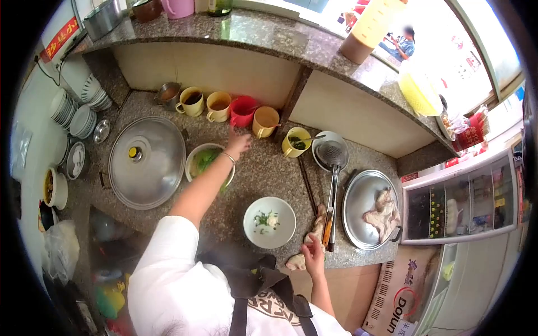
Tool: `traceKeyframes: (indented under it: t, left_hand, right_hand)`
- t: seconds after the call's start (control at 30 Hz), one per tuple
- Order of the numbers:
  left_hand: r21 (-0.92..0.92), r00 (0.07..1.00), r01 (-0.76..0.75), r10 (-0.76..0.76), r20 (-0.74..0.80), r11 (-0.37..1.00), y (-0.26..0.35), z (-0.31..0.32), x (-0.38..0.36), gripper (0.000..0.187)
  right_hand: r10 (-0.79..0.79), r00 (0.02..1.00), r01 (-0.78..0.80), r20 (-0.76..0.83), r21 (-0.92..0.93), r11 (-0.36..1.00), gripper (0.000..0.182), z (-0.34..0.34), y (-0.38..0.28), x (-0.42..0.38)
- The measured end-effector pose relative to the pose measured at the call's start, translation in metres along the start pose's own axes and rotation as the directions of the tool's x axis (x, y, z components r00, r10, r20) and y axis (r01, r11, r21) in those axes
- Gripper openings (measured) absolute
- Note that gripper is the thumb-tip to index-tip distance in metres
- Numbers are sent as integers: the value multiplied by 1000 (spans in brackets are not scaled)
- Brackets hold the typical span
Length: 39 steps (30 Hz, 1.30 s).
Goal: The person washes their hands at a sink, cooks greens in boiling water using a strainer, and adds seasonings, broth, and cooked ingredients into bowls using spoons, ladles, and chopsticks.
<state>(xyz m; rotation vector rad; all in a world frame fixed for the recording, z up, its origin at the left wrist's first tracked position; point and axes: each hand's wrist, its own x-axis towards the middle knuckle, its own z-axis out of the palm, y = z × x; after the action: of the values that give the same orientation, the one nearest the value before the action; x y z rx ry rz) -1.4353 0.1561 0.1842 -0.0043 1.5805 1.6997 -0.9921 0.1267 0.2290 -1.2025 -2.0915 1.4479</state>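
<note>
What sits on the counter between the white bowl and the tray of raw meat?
In the head view, dark chopsticks and a mesh skimmer lie between the white bowl and the tray.

Red cup (242,111) upright in mug row, white bowl (269,222) with chopped greens near counter edge
</note>
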Motion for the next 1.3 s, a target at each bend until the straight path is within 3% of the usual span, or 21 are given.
traceKeyframes:
  t: [0.07,0.1,0.13,0.17,0.23,0.33,0.43,0.5,0.63,0.8,0.83,0.93,1.0,1.07,1.2,1.27,1.3]
  left_hand:
    - [-136,996,11,1,92,991,-15,-21,62,46]
    - [-165,995,43,-27,97,985,-27,-33,98,42]
    - [-20,998,-22,24,64,1000,-10,-29,87,41]
    - [78,999,14,-16,29,997,-9,-29,100,40]
    - [84,987,153,-157,44,985,-20,-40,129,37]
    - [110,974,196,-207,96,974,-11,-26,104,29]
    - [58,995,99,-100,5,993,-26,-18,92,31]
    - [-14,999,12,-13,-48,1000,-45,-28,102,16]
    - [-61,1000,-14,13,-23,998,-29,-29,45,14]
    - [26,966,-237,233,112,971,-8,-42,-23,18]
    - [40,956,-221,208,207,974,-9,-54,-29,25]
    - [125,950,-277,251,187,953,11,-51,-95,29]
    - [79,942,-273,250,223,959,28,-43,-144,20]
    - [84,929,-277,245,276,957,28,-44,-172,19]
    - [134,899,-306,240,365,943,17,-43,-226,22]
    - [214,865,-405,297,405,889,4,-45,-244,22]
    - [219,867,-413,308,392,884,-3,-45,-251,21]
  right_hand:
    - [-4,999,2,-40,-48,999,40,-3,0,-6]
    - [2,999,-6,-55,-69,998,39,-5,3,-9]
    - [9,997,-15,-75,-86,996,39,-5,4,-12]
    - [29,996,-35,-82,-79,996,38,-7,-2,-14]
    - [44,994,-51,-98,-66,997,36,-9,-9,-21]
    - [72,990,-86,-120,-113,990,36,-10,3,-28]
    - [77,986,-92,-147,-103,990,35,-9,-5,-33]
    - [69,986,-85,-149,-103,991,35,-9,0,-34]
    - [30,990,-53,-141,-160,986,33,-8,-2,-29]
    - [27,997,-37,-75,-132,991,33,-5,-30,-4]
    - [12,997,-19,-72,-100,995,33,-3,-35,3]
    - [-105,992,114,-73,133,985,35,10,-54,33]
    - [-134,991,136,-26,111,984,41,17,-75,52]
    - [-207,978,208,-32,269,940,50,31,-98,69]
    - [-321,947,298,-8,397,868,64,51,-149,76]
    - [-363,932,337,-19,415,845,62,62,-147,76]
    - [-331,942,320,-48,418,850,49,66,-146,73]
